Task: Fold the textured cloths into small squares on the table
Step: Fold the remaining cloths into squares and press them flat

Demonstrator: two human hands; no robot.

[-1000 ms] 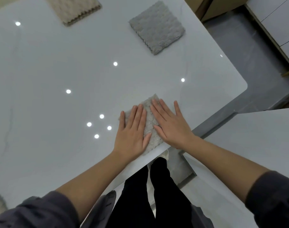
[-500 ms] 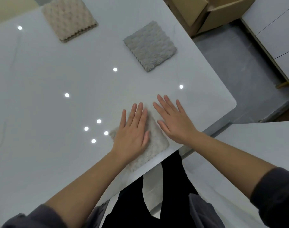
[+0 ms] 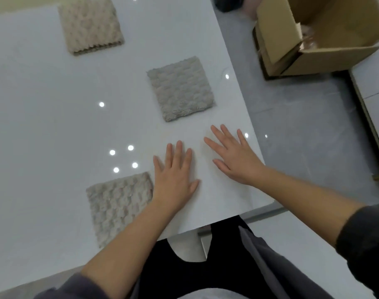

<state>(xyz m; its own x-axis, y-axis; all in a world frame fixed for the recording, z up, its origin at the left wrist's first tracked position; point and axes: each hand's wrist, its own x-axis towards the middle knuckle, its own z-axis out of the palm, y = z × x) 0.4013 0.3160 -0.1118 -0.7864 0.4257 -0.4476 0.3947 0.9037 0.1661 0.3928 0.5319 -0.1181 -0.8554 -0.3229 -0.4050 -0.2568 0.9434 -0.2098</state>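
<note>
Three folded textured cloths lie on the white table [image 3: 44,130]. A pale grey-beige cloth square [image 3: 117,203] sits near the front edge, partly under my left forearm. A grey cloth square [image 3: 180,88] lies farther back near the right edge. A beige cloth square [image 3: 90,24] is at the far side. My left hand [image 3: 175,178] is flat with straight fingers over the bare tabletop, just right of the near cloth. My right hand [image 3: 234,156] is also flat and spread beside it, near the table's right edge. Neither hand holds anything.
An open cardboard box [image 3: 309,37] stands on the grey floor to the right of the table. White cabinet fronts [image 3: 376,87] run along the far right. The table's front edge is close to my body, and ceiling lights reflect off the top.
Both hands have come off the near cloth. It now lies to the left of my left hand, and both hands sit flat over bare table. The view shifted toward the right.
</note>
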